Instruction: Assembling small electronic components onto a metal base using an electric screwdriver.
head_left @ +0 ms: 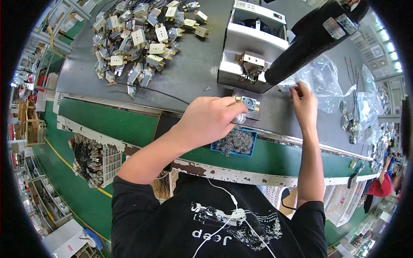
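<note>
My left hand is closed on a small thermostat-like electrical part with a round middle and brass terminals. That part rests on a small metal block at the table's front edge, and a rounded metal piece shows below my fingertips. My right hand is over the table to the right, thumb and fingers curled together; whatever they pinch is hidden. Beyond it slants a thick black tool body, like an electric screwdriver, its lower end beside a white-and-black box-shaped machine, perhaps a screw feeder.
A heap of similar parts with cream housings and wires covers the far left. Below my left hand sits a blue tray of small grey metal pieces. Clear plastic bags and more wired parts lie right. A black cable crosses the table.
</note>
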Tool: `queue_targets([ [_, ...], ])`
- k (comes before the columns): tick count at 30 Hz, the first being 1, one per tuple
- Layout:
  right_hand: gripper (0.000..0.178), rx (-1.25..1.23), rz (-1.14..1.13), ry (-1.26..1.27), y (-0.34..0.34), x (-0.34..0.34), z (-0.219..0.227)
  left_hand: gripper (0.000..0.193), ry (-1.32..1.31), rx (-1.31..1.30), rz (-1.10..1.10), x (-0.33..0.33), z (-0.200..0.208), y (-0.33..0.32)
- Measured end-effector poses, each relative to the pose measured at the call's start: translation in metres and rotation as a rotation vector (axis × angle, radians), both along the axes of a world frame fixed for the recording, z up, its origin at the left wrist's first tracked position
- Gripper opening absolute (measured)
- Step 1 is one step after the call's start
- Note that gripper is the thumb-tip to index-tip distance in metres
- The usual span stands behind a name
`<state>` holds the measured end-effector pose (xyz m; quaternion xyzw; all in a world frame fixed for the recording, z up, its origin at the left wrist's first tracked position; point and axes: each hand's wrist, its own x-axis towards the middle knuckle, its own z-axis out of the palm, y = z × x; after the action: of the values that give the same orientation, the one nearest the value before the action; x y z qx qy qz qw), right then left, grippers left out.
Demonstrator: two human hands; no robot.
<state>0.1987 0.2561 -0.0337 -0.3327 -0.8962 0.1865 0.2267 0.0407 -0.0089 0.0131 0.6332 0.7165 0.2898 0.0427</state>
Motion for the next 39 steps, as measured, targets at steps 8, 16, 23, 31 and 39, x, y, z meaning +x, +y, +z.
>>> queue_targets([
  [8,0.022,-0.609,0.568,0.046,-0.087,-0.009,0.073,0.036,0.032,0.0,0.041,0.011,0.003,-0.004],
  [16,0.013,-0.507,0.431,0.127,-0.093,-0.008,0.061,0.041,0.053,0.043,0.028,0.005,0.002,0.0],
  [23,0.019,-0.139,0.52,0.022,-0.093,-0.027,0.046,0.048,-0.058,-0.079,-0.098,-0.019,-0.017,-0.015],
  [31,0.016,-0.033,0.578,0.055,-0.086,-0.029,0.03,0.039,-0.099,-0.16,-0.043,-0.028,-0.014,-0.012],
  [39,0.022,-0.098,0.579,0.066,-0.085,-0.028,0.025,0.034,-0.151,-0.116,-0.03,-0.026,-0.008,-0.006],
])
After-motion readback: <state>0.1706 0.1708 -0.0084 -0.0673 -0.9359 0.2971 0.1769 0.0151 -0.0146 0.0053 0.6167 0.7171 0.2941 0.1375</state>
